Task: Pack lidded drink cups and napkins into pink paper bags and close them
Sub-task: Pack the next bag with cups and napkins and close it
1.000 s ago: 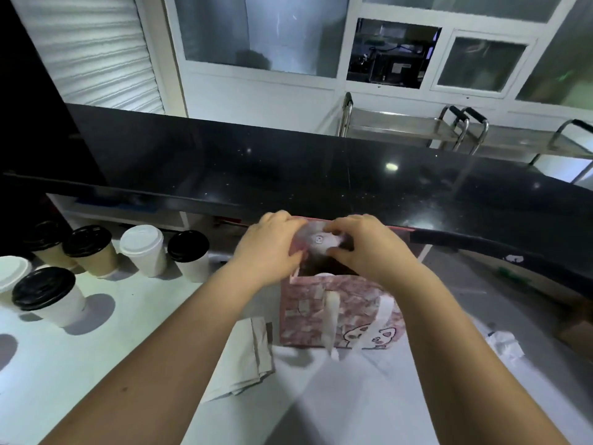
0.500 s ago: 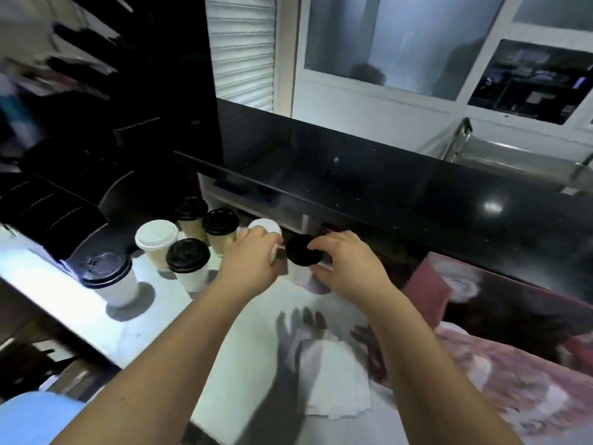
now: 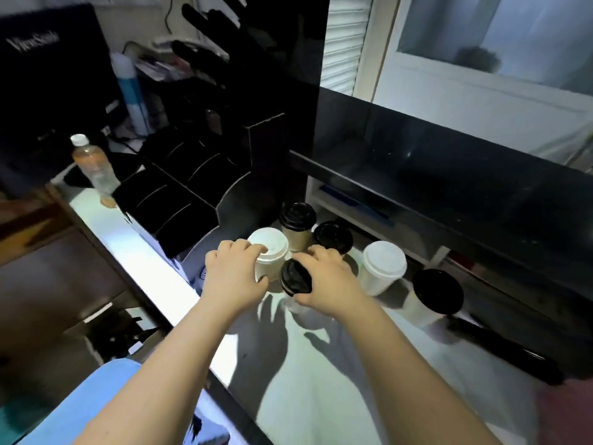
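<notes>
Left hand [image 3: 236,274] curled round white-lidded cup [image 3: 271,252], upright on counter [image 3: 321,390]. Right hand [image 3: 325,281] grips black-lidded cup [image 3: 296,279] just beside it; cup tilted, possibly lifted, base hidden. Four other lidded cups [image 3: 382,266] clustered behind and right.

Six lidded paper drink cups stand clustered: two white-lidded, one white-lidded cup [image 3: 268,252] at the cluster's 9 o'clock and a second [image 3: 383,264] at 3 o'clock. The other four are black-lidded: one black-lidded cup [image 3: 295,279] at 8 o'clock, a brown-walled one [image 3: 296,220] at 11, another [image 3: 332,237] at 12 and another [image 3: 438,292] at 4. There is also one clear plastic bottle with a white cap [image 3: 93,168], one black slotted organiser [image 3: 179,194] and two bare hands, the left hand [image 3: 234,277] and the right hand [image 3: 327,281].
</notes>
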The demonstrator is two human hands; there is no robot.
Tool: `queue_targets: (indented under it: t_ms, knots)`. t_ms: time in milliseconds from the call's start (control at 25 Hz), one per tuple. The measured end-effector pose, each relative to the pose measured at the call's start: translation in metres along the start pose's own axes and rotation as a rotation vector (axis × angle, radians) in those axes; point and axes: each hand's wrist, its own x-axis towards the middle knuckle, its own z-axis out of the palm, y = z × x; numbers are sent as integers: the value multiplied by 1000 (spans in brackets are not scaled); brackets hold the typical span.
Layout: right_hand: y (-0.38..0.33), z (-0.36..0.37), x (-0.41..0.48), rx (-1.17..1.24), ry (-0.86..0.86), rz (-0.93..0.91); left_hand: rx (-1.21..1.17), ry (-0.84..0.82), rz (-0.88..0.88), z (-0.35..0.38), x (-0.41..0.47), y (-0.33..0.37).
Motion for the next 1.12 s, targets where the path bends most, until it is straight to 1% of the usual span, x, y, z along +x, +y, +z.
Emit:
queue_targets:
  t_ms: [120,240,320,400,560,680,800,920,1000,1080,1120]
  knots:
    - [-7,20,16,-11,-45,20,-8,-28,21,7,7,-12]
    - [-7,22,14,39,-10,11,-44,-52,32,10,13,-9]
    - [1,6,7,63,23,9,-80,-33,68,3,25,1]
    - [17,-26,-6,89,58,40,-113,18,155,-12,44,25]
    - [64,-116,-57,65,221,142,-172,76,401,-52,82,112]
    - [98,-179,-123,36,345,266,-232,82,570,-76,87,196]
    - [129,-223,-204,-37,464,418,-295,80,729,-87,63,280]
    - [155,-248,-286,-74,536,565,-377,64,879,-86,18,350]
    - [172,-255,-342,-70,575,637,-427,-1,978,-79,-20,393]
    - [187,-254,-389,-45,598,674,-500,-180,1040,-67,-60,428]
    - [195,-251,-409,-26,602,681,-547,-288,1037,-61,-79,443]
